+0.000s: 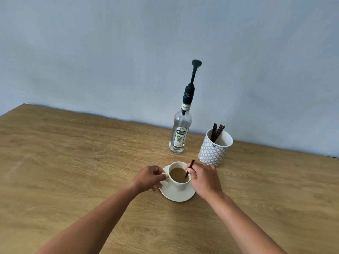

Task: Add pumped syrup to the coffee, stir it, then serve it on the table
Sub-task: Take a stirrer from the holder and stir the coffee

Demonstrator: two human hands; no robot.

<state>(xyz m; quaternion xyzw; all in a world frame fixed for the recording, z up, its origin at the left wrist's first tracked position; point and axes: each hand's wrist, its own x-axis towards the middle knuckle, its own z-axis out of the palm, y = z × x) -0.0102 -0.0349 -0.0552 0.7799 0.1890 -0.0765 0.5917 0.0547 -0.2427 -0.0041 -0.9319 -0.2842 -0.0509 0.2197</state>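
Left hand (149,177) grips the coffee cup (178,177) handle; right hand (203,177) pinches a stirrer (190,168) dipped in coffee.

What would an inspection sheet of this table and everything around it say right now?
Surface: wooden table, bare apart from the items below.
Job's things: cup of milky coffee stands on saucer; stirrer dips into the coffee; syrup bottle with pump stands upright behind.
Clutter: patterned pot holds spare stirrers, right of the bottle.
Grippers: left hand pinches the cup handle; right hand pinches the stirrer.
Cables: nothing seen.
Surroundings: plain blue-grey wall.
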